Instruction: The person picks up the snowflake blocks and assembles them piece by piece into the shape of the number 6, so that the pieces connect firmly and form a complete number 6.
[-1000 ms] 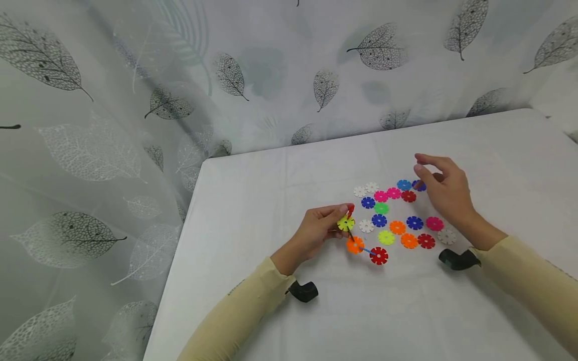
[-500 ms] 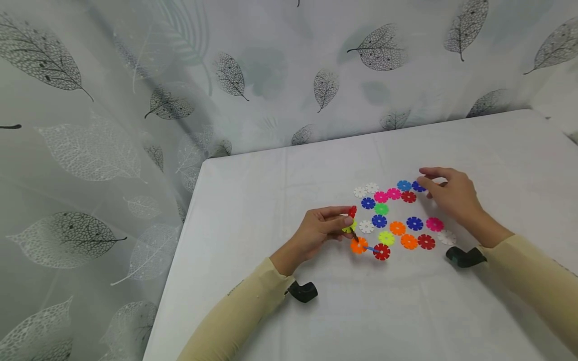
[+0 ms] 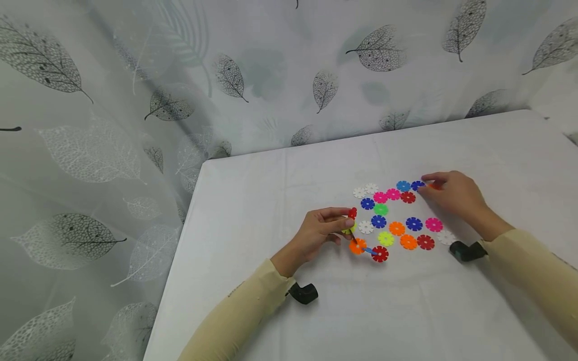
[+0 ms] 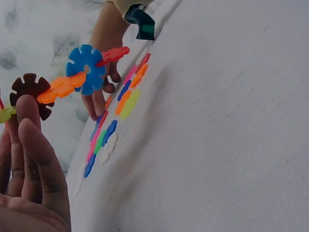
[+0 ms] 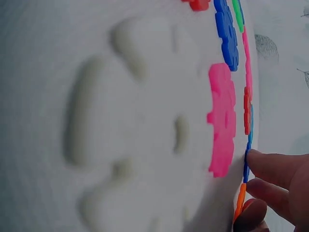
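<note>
In my left hand [image 3: 322, 228] I grip a chain of slotted plastic discs near its yellow disc [image 4: 7, 114], raised over the table. From there it runs through a dark disc [image 4: 30, 91], an orange disc [image 4: 62, 88] and a blue disc [image 4: 86, 68] to a red disc [image 4: 115, 54]. Another red disc [image 3: 352, 213] is at the chain's upper end. My right hand [image 3: 456, 193] is low at the far right of the loose discs. Its fingertips touch a dark blue disc [image 3: 416, 185] lying flat, with an orange disc [image 5: 240, 203] partly hidden under the fingers.
Several loose discs lie in rough rows between my hands, among them a pink disc [image 3: 434, 224], a green disc [image 3: 381, 209] and a white disc [image 3: 366, 227]. A white cloth covers the table [image 3: 343, 311]. Behind hangs a leaf-print curtain [image 3: 271, 75].
My right hand has come down onto the dark blue disc, and an orange disc now shows beneath it. My left hand keeps its grip while the chain has turned slightly and shifted right.
</note>
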A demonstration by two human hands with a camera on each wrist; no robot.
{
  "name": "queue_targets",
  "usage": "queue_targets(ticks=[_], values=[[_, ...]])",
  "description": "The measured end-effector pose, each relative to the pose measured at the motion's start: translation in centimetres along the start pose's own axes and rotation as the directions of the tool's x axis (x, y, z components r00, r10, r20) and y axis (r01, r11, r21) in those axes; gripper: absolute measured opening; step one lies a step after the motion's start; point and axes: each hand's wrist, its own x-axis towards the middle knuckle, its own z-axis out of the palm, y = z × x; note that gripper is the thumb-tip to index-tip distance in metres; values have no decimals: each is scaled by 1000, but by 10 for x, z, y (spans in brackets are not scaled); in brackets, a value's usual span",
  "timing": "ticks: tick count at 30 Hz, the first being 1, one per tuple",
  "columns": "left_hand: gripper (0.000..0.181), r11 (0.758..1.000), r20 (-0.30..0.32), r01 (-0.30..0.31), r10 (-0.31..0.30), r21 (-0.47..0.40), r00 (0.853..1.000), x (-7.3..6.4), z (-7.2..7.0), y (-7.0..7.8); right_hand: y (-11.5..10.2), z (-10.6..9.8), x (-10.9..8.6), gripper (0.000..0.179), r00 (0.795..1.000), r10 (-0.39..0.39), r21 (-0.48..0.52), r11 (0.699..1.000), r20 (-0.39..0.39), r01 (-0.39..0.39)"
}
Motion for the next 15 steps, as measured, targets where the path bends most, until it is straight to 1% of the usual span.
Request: queue_targets(ticks=[6, 11, 15], values=[[33, 1000, -7, 4, -4, -14, 1000, 1, 0, -1, -3, -1, 0, 48, 999, -40, -27, 999, 2, 40], [33, 1000, 12, -6, 6, -27, 1000, 1, -1, -2, -4, -3, 0, 47, 999, -49, 6, 999, 14, 49], [33, 999, 24, -19, 20, -35, 1000, 0, 0, -3, -6, -4, -1, 44, 999, -53, 43, 998, 7, 53]])
